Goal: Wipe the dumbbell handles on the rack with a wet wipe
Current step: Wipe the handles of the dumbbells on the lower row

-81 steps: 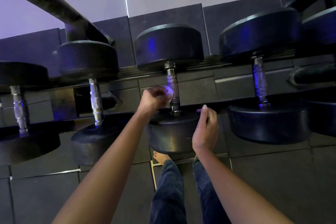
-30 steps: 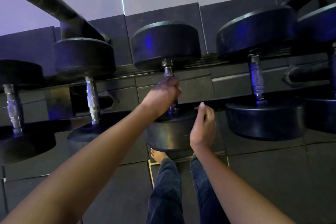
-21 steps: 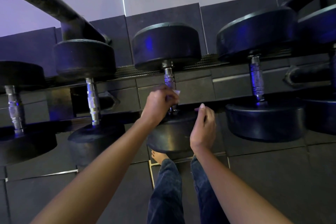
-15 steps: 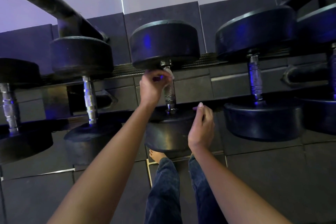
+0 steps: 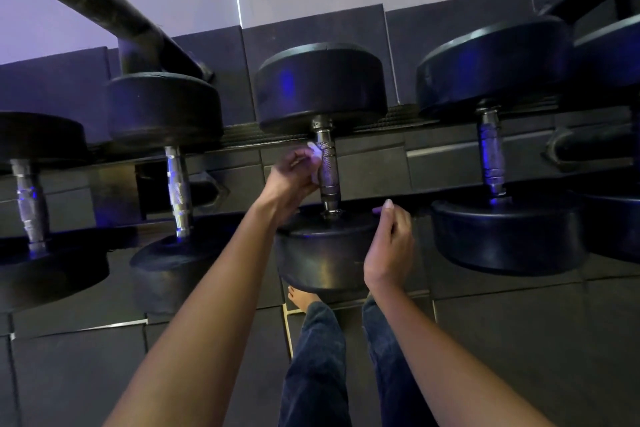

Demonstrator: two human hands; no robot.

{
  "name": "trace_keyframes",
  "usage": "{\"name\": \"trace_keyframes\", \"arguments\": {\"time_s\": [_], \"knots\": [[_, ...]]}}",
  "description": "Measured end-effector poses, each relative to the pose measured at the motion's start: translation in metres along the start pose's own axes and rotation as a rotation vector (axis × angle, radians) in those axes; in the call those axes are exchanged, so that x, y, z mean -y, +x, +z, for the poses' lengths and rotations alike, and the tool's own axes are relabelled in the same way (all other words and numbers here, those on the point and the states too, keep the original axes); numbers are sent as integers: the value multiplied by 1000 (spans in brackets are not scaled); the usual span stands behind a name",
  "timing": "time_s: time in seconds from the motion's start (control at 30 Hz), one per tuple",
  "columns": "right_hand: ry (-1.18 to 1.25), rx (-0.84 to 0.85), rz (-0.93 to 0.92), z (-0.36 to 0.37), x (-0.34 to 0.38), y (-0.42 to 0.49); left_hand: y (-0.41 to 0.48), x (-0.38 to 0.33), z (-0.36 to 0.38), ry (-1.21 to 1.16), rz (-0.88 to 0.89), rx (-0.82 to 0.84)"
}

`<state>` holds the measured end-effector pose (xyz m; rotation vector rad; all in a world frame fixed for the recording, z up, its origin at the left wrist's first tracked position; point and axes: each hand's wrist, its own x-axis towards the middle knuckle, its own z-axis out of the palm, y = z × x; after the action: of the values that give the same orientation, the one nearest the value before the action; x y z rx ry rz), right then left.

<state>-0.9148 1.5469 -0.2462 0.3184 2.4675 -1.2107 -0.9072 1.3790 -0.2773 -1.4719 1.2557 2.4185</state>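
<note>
Rack [image 5: 433, 152] carries row of dumbbells. Middle dumbbell [image 5: 318, 253] straight ahead, handle [image 5: 328, 170] running near-to-far between its heads. Left hand [image 5: 291, 180] nearer: handle lies just right of its fingers, which pinch wipe [image 5: 314, 151] against handle's left side, mid-length. Right hand [image 5: 389, 250] at near head's rim, fingers curled; whether gripping, cannot tell. Half-second earlier left hand sat at handle's far end; now nearer. Right hand unmoved.

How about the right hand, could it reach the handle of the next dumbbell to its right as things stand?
Probably yes. The right hand rests by the middle dumbbell's near head, and the neighbouring handle lies bare between its heads, nothing across it.
</note>
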Motion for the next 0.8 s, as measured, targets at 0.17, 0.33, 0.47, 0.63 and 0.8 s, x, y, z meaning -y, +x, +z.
{"name": "trace_keyframes", "arguments": {"time_s": [0.17, 0.33, 0.47, 0.63, 0.8], "knots": [[-9, -25, -50, 1, -1, 1, -17, 7, -4, 294, -14, -60], [-70, 182, 63, -6, 5, 3, -39, -2, 1, 483, 67, -129], [-155, 412, 47, -40, 23, -8, -73, -24, 18, 325, 86, -102], [-90, 389, 48, -101, 65, -24, -119, -56, 67, 388, 182, 30], [-130, 306, 20, -157, 101, -22, -157, -71, 126, 490, 272, 121]]}}
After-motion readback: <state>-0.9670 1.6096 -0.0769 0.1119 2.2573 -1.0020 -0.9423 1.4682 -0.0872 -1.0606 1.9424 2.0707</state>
